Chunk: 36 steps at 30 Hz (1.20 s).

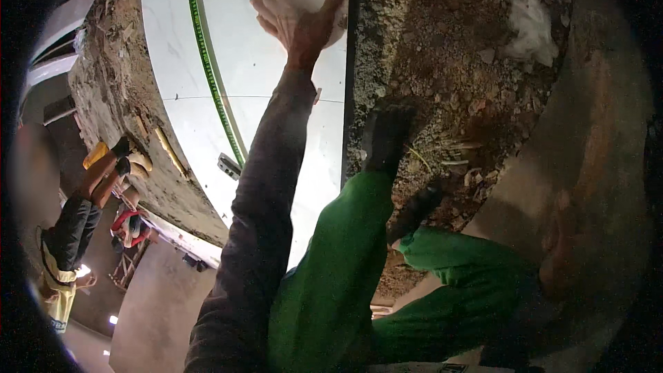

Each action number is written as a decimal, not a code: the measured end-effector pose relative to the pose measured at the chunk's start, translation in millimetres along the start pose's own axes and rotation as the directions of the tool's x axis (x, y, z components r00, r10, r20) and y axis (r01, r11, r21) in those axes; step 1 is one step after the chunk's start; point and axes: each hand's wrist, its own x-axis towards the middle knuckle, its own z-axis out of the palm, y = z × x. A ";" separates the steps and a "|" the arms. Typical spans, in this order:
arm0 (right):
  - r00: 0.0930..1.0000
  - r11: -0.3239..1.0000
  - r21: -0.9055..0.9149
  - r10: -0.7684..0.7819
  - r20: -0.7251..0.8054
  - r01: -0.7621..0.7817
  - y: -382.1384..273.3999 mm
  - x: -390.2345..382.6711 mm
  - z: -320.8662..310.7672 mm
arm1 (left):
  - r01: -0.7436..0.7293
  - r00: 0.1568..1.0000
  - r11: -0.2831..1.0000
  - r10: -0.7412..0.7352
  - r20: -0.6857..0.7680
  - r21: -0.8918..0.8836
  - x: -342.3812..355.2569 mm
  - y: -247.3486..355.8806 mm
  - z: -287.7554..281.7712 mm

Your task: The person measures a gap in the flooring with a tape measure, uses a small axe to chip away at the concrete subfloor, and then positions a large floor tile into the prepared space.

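Note:
My left hand (pixel 295 19) is spread on a large white tile (pixel 166 34), its thumb near the tile's right edge and its fingers apart. It holds nothing that I can see. A thin seam crosses the white surface below the hand. To the left of my forearm, a green tape measure (pixel 205 52) runs along the tile, its blade ending at a small dark case (pixel 229 166). Beside my bent knee in green trousers, a dim, blurred skin-coloured shape (pixel 556 255) looks like my right hand; its fingers cannot be made out.
Rough soil and rubble (pixel 449 55) border the tile's dark right edge, with crumpled whitish plastic (pixel 530 31) on it. My dark shoe (pixel 387 135) rests there. A wooden strip (pixel 171 152) lies left of the tile. Another person in dark shorts (pixel 69 231) and one in red (pixel 130 228) are farther left.

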 end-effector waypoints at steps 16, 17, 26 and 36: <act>0.842 0.867 0.029 -0.474 -0.258 0.497 -84.6 120.6 -11.3 | -0.105 0.913 0.905 0.252 0.321 -0.411 -186.0 56.0 -31.8; 0.815 0.847 0.048 -0.492 -0.306 0.530 -94.3 133.0 -14.9 | -0.164 0.915 0.893 0.296 0.274 -0.418 -185.2 65.6 -30.6; 0.538 0.602 0.211 -0.790 0.293 0.770 -126.0 210.6 100.2 | -0.078 0.988 0.994 0.088 0.125 -0.079 -200.5 27.5 -27.4; 0.601 0.547 -0.258 -0.766 0.229 0.796 -153.5 318.1 191.2 | -0.104 0.980 0.994 0.096 0.172 0.039 -211.5 25.5 -15.0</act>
